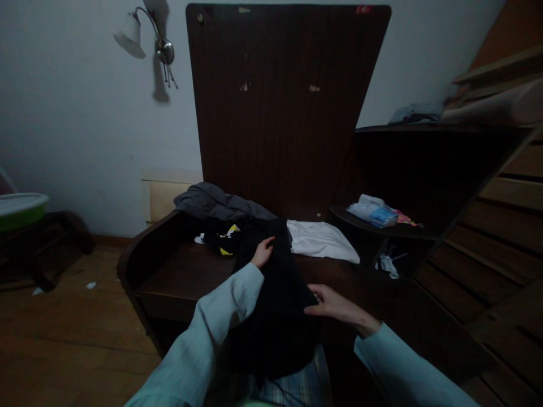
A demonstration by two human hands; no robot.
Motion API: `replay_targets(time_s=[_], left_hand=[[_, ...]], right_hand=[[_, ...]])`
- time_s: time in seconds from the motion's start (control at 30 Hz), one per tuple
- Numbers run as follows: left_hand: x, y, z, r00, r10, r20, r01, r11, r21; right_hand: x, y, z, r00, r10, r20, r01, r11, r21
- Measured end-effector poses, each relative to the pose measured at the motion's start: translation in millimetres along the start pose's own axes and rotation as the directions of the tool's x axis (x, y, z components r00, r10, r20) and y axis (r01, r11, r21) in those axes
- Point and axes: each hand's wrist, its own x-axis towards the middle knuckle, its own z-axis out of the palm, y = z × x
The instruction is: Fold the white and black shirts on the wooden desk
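A long black garment (275, 305), perhaps trousers, stretches from the dark wooden desk top towards my lap. My left hand (263, 252) rests on its upper part with the fingers stretched out. At the garment's right edge, my right hand (331, 303) has thumb and fingers closed on the cloth. A folded white garment (322, 238) lies just right of the far end. To the left sits a bunched black cloth with yellow and white patches (224, 240). Dim light hides the folds in the black fabric.
A grey garment (220, 203) is heaped along the desk's back left. A tall dark board (280, 113) rises behind. On the right, a corner shelf (382, 229) carries a plastic packet (373, 211). A green basin (23, 215) stands on a stool at the far left.
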Motion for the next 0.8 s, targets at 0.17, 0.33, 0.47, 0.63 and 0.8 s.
replay_targets(time_s=[0.17, 0.33, 0.47, 0.63, 0.8], left_hand=[[1, -2, -1, 1.000, -0.026, 0.003, 0.026, 0.998, -0.062], [3, -1, -1, 0.999, -0.052, -0.014, 0.050, 0.990, -0.133], [1, 2, -2, 0.995, -0.098, -0.007, 0.094, 0.971, -0.218], [-2, 7, -5, 0.978, -0.201, 0.047, 0.203, 0.896, -0.395], [-2, 10, -5, 0.972, -0.232, 0.035, 0.223, 0.865, -0.449]], right_hand=[[-11, -2, 10, 0.999, 0.020, -0.036, -0.014, 0.987, 0.163], [-19, -15, -8, 0.885, -0.142, -0.444, -0.055, 0.914, -0.402], [-25, -24, 17, 0.811, -0.370, -0.454, -0.158, 0.608, -0.778], [-21, -8, 81, 0.982, -0.131, -0.136, -0.051, 0.513, -0.857], [-25, -3, 95, 0.998, -0.056, 0.019, 0.046, 0.550, -0.834]])
